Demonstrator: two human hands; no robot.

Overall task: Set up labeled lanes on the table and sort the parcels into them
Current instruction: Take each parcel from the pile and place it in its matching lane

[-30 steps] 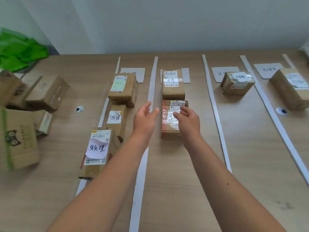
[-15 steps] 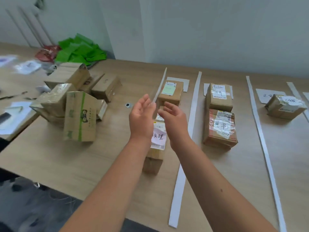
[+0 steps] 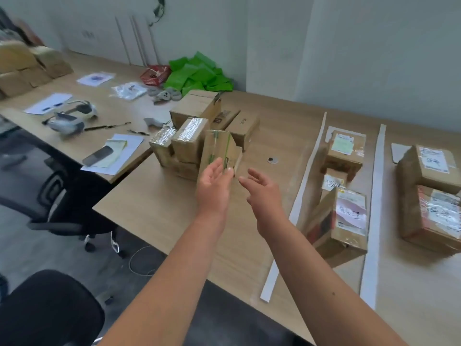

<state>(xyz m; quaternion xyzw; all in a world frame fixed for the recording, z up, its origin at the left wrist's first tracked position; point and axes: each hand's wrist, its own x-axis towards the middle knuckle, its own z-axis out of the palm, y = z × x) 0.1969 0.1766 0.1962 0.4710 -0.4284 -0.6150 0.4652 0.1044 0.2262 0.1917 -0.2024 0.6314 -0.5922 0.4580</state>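
Directly ahead of the empty, loosely spread left hand (image 3: 214, 187) and right hand (image 3: 263, 193), the green-striped parcel (image 3: 219, 148) stands upright on the desk (image 3: 159, 211) at the unsorted pile's (image 3: 190, 136) near edge, left of the lane strips (image 3: 310, 158), nearer the left hand.

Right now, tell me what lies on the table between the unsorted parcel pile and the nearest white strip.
Head view: only a small round disc on bare tabletop between the parcel pile and the white strip.

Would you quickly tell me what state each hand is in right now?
Left hand: open, holding nothing, by the striped parcel.
Right hand: open, holding nothing.
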